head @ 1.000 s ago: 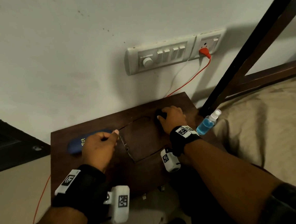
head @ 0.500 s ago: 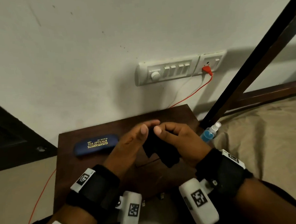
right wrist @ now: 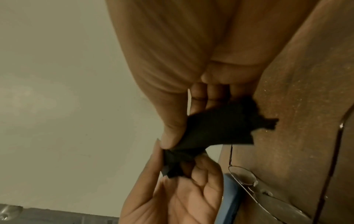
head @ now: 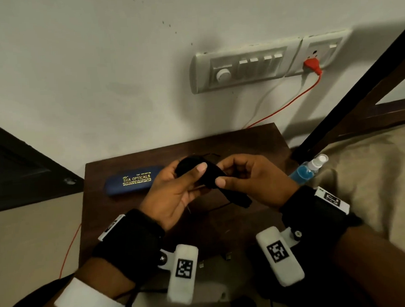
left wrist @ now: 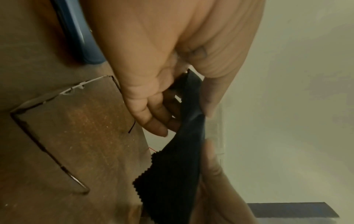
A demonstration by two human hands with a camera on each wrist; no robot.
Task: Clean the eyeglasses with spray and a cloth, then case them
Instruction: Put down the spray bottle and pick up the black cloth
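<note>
You are working over a small dark wooden table (head: 111, 219) set against the wall. On it lie a blue glasses case (head: 132, 180) with gold lettering toward your left, thin-rimmed eyeglasses (left wrist: 57, 121) with open arms, and a blue spray bottle (head: 308, 169) at the right edge

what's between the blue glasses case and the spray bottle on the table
In the head view, both hands, left and right, holding the black cloth, sit between the case and spray bottle.

One cloth (head: 212, 176), one case (head: 132, 180) — one bottle (head: 308, 169) (blue), one eyeglasses (left wrist: 57, 136)
</note>
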